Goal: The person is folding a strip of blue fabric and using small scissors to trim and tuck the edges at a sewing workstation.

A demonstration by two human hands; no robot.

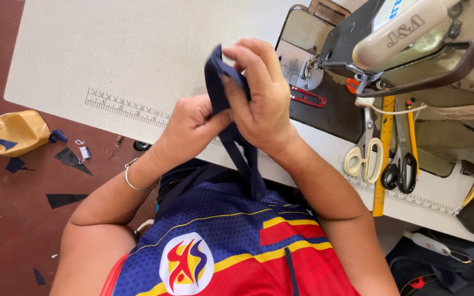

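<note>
A long navy fabric strip (246, 164) runs from my lap up over the table edge. My left hand (193, 121) pinches the strip from below, and my right hand (259, 93) folds its top end (215, 66) over with the fingers closed on it. Both hands are held together above the white sewing table (116, 49), just left of the sewing machine (412, 44). A silver bangle (133, 181) is on my left wrist.
Cream-handled scissors (364, 159), black-handled scissors (400, 167), a yellow ruler (382, 164) and a red thread clipper (308, 97) lie right of my hands. A printed ruler (127, 108) runs along the table edge. Fabric scraps and a crumpled yellow bag (17, 131) lie on the red floor.
</note>
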